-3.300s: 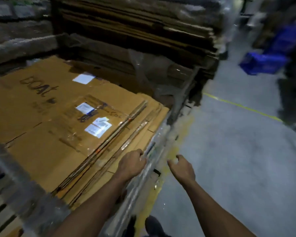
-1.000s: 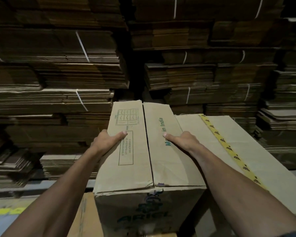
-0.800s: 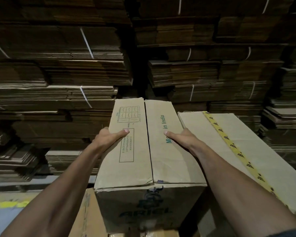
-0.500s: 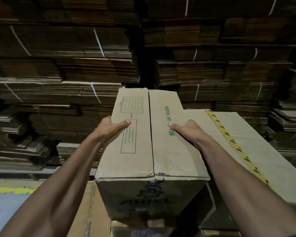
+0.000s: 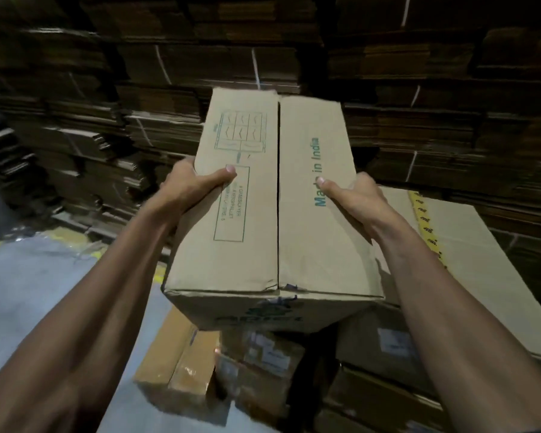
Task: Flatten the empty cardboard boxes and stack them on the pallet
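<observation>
A closed tan cardboard box point(image 5: 263, 220) with green print, "Made in India" along its top, is held up in the air in front of me. My left hand point(image 5: 191, 185) grips its left edge, thumb on top and fingers hidden down the side. My right hand point(image 5: 352, 196) grips the right edge the same way. The box hangs above the pile of boxes below, its top flaps meeting at a centre seam. No pallet shows in this view.
A larger box with yellow tape point(image 5: 469, 254) stands to the right, close to my right arm. Smaller taped boxes point(image 5: 206, 370) lie beneath. Tall stacks of strapped flattened cardboard point(image 5: 419, 126) fill the background. Grey floor with a yellow line point(image 5: 19, 276) lies at the left.
Since 3.3 s ago I turned from the flattened stack to this pile. Over the last second both hands lifted the box up off the pile and toward me.
</observation>
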Tool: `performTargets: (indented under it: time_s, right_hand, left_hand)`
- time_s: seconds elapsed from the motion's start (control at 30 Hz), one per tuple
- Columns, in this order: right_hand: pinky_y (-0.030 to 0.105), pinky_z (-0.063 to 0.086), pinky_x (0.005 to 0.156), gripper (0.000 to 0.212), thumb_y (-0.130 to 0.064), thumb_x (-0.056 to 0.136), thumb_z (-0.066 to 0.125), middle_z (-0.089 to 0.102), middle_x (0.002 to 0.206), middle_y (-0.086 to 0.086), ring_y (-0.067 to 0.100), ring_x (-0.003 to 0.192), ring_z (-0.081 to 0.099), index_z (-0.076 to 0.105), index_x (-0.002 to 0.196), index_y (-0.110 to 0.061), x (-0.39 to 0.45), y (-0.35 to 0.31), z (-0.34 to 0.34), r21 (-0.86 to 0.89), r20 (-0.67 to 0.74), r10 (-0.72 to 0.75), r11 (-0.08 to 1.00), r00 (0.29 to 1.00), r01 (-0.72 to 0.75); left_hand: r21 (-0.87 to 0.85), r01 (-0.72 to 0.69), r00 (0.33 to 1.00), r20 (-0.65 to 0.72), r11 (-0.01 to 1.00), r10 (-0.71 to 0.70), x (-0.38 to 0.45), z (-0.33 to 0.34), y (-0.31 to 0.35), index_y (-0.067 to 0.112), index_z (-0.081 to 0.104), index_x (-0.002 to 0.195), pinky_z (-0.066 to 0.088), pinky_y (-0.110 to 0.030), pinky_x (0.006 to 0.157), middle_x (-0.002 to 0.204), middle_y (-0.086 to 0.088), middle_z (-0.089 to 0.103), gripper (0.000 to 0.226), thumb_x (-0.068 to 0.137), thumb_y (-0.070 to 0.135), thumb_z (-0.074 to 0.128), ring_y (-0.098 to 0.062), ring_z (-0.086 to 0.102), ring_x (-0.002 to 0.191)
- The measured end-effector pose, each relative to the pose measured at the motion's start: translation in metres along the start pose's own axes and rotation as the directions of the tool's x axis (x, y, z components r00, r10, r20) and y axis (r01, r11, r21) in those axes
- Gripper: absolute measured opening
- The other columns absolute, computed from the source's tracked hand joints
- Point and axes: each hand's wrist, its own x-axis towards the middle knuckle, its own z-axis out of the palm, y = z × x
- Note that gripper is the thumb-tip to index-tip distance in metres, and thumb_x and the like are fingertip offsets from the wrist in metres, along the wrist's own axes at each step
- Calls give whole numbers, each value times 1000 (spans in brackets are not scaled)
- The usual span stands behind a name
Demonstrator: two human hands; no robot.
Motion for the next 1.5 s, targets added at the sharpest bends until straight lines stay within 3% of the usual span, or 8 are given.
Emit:
performTargets:
  time_s: [0.1, 0.23, 0.4, 0.53, 0.7, 0.93, 1.17, 1.5]
  right_hand:
    - [42, 56, 94, 88, -82, 51, 68, 75, 108, -9, 20, 99, 71, 69, 121, -28, -28, -11, -12, 30, 46, -131, 991, 990, 130]
    - [40, 56, 94, 80, -79, 54, 67, 75, 104, -11, 17, 98, 70, 71, 118, -30, -74, -19, -19, 72, 143, -219, 975, 965, 211]
    - [41, 56, 94, 79, -82, 50, 68, 76, 101, -10, 20, 96, 72, 73, 112, -33, -135, -14, -2, 100, 282, -232, 972, 931, 212]
    - [43, 58, 90, 78, -81, 52, 68, 77, 97, -10, 20, 92, 73, 74, 110, -28, -183, -7, 12, 88, 402, -217, 976, 889, 198]
    - [46, 57, 89, 71, -77, 58, 72, 77, 94, -12, 20, 90, 74, 72, 111, -30, -242, 6, 28, 118, 523, -224, 975, 823, 190]
    - [48, 58, 87, 86, -88, 50, 69, 76, 100, -12, 21, 94, 73, 66, 116, -32, -337, 61, 57, 35, 628, -117, 992, 770, 121]
    - [41, 54, 96, 75, -78, 65, 68, 72, 113, -6, 24, 106, 67, 65, 119, -26, -434, 130, 59, -163, 646, 22, 980, 763, 109]
    - [36, 49, 91, 74, -70, 76, 70, 67, 123, 3, 29, 115, 61, 55, 128, -21, -471, 277, 126, -370, 765, 223, 920, 604, 128]
  left_hand:
    - [10, -29, 992, -121, 1000, 30, -60, -2, 24, 24, 63, 104, 54, -13, 55, 88, 11, 70, 21, 88, 30, 75, 6, 69, 66]
    - [30, 41, 972, -234, 999, -32, -143, -8, 44, 20, 66, 113, 58, -22, 67, 98, 6, 74, 33, 85, 34, 77, -5, 73, 80]
    - [21, 128, 919, -380, 992, -110, -237, -9, 32, 20, 67, 102, 53, -15, 56, 89, 8, 73, 19, 87, 27, 76, -1, 72, 70]
    - [7, 173, 889, -432, 985, -153, -299, -16, 6, 18, 73, 109, 60, -34, 81, 95, 5, 77, 29, 84, 33, 78, -11, 74, 86]
    - [25, 287, 840, -487, 958, -239, -371, -31, -31, 41, 73, 105, 53, -47, 96, 99, 13, 76, 55, 60, 73, 78, -19, 73, 97]
    - [-65, 430, 742, -542, 900, -394, -479, -26, -101, 38, 68, 110, 54, -48, 93, 101, 12, 76, 79, 48, 87, 75, -22, 72, 98]
    - [-145, 550, 687, -481, 823, -544, -582, 29, -157, 41, 61, 116, 54, -49, 92, 108, 14, 73, 73, 59, 88, 66, -22, 69, 101]
    - [-341, 691, 484, -437, 637, -758, -657, 128, -309, 46, 59, 116, 51, -49, 98, 113, 18, 70, 75, 55, 87, 71, -17, 67, 107]
